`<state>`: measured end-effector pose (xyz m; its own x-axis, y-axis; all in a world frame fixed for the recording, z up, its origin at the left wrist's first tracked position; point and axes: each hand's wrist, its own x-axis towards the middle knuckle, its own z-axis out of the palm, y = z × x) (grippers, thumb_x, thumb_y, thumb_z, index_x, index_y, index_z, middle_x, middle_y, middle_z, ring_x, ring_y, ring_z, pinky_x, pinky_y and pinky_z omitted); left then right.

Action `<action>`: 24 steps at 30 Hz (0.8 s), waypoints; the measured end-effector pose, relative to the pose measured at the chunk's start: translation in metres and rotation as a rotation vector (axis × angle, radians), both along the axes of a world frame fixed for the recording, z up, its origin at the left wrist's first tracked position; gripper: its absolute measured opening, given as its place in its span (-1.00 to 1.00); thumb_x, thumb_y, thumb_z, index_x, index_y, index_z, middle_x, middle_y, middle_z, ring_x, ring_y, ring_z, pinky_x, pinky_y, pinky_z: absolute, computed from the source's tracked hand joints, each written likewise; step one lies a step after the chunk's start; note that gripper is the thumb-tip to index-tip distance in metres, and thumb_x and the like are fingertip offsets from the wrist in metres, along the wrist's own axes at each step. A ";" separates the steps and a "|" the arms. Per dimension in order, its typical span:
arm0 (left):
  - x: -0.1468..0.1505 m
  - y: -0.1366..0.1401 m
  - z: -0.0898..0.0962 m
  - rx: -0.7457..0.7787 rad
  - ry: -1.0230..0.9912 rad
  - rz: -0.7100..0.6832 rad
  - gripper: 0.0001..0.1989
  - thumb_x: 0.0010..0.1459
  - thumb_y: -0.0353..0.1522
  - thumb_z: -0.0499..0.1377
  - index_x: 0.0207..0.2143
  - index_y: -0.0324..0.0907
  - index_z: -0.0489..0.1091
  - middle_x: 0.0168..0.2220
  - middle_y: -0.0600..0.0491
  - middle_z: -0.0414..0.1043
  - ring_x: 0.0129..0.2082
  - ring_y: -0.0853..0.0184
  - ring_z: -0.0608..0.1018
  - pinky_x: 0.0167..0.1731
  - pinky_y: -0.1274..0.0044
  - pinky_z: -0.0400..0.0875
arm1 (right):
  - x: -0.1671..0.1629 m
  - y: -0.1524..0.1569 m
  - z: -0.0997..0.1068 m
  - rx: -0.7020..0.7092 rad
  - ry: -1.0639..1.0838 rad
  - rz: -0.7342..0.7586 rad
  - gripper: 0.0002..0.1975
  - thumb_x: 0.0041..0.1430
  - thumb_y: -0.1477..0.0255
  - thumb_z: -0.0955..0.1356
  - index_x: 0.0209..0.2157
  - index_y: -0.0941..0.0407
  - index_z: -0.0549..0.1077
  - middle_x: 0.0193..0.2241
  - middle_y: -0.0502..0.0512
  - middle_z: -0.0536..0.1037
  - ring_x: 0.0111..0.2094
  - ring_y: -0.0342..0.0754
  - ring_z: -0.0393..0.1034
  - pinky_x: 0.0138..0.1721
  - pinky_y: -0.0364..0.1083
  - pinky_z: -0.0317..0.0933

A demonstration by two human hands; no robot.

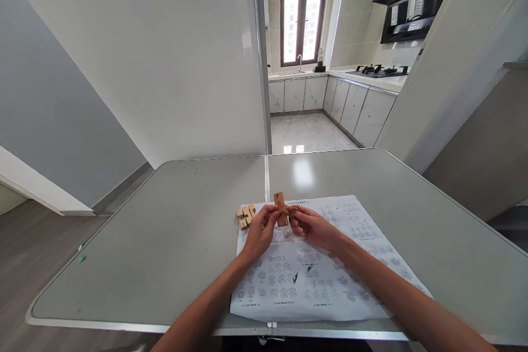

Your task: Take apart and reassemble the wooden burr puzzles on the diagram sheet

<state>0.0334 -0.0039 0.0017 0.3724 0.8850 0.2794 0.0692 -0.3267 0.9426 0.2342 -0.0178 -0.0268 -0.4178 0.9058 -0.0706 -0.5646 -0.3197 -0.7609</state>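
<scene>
Just left of your left hand (261,229), pale tan notched wooden blocks (246,215) lie clustered. That hand pinches an upright brown wooden bar (279,198); on its right, your right hand (307,225) pinches a smaller brown wooden piece (292,209). Your fingers hide how they meet. Beneath, your right forearm (379,283) partly covers a white printed paper sheet (284,312) on the grey tabletop (124,242).

"Can you read the paper (291,252)?"
"No, its print is too small."
"And the wooden pieces (279,199)?"
"Partly hidden by the left hand (260,228) and right hand (313,225)."
"Anything cut off?"
"Arms (396,291), at the bottom; the table (165,242), at the right."
</scene>
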 end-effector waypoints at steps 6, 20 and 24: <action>-0.001 0.000 0.000 0.063 0.031 0.021 -0.70 0.37 -0.13 0.14 -0.14 -0.18 0.48 -0.14 -0.05 0.59 -0.14 0.22 0.60 -0.08 0.43 0.48 | -0.001 0.000 0.001 -0.006 0.016 -0.016 -0.71 0.19 0.25 0.53 -0.15 0.12 0.52 -0.47 -0.04 0.37 -0.52 -0.20 0.16 -0.46 -0.15 0.08; 0.000 -0.006 -0.004 0.086 0.096 -0.101 -0.31 0.39 -0.23 0.15 0.44 -0.06 -0.08 -0.05 -0.06 0.58 0.00 0.21 0.59 0.13 0.26 0.41 | 0.004 0.000 0.009 -0.013 0.051 -0.086 -0.71 0.20 0.25 0.50 -0.43 0.13 0.44 -0.57 -0.14 0.07 -0.56 -0.20 -0.15 -0.54 -0.17 -0.04; -0.001 -0.004 -0.006 0.104 0.095 -0.102 -0.31 0.40 -0.23 0.14 0.45 -0.04 -0.07 -0.07 -0.04 0.58 -0.05 0.22 0.60 0.08 0.29 0.46 | 0.002 0.001 0.004 0.025 -0.061 -0.099 -0.70 0.15 0.19 0.52 -0.31 0.12 0.50 -0.57 -0.14 0.11 -0.57 -0.21 -0.15 -0.54 -0.16 -0.08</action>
